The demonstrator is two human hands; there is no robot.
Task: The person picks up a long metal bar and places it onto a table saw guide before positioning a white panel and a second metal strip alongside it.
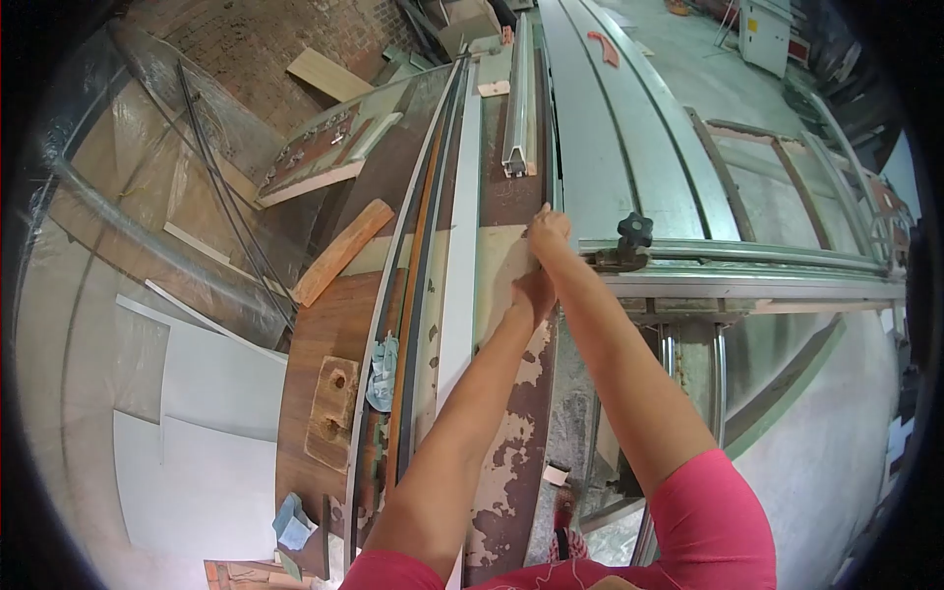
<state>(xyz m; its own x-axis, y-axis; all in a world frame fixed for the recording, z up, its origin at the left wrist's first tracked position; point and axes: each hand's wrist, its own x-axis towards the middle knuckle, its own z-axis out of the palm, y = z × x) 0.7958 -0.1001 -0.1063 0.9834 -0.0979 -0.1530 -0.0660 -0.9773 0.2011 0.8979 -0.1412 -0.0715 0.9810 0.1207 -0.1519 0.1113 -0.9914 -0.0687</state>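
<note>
My right hand [550, 232] reaches forward to the edge between the worn brown tabletop [513, 433] and the long metal sliding table [619, 187]. Its fingers are curled together; anything within them is hidden or too small to make out. Just nearer to me, my left hand [532, 293] rests low by the same edge, partly behind the right forearm, with its fingers hidden. Beyond both hands lies an aluminium rail [521, 108] along the brown top. Right of my hands, a clamp with a black star knob [635, 231] sits on the metal crossbar [767, 256].
Long strips [458, 216] run along the left side. Further left are a curved wood offcut [344, 253], a block with holes [332, 411] and white panels [206, 472]. A red piece [604, 48] lies on the sliding table. An open frame [767, 177] stands right.
</note>
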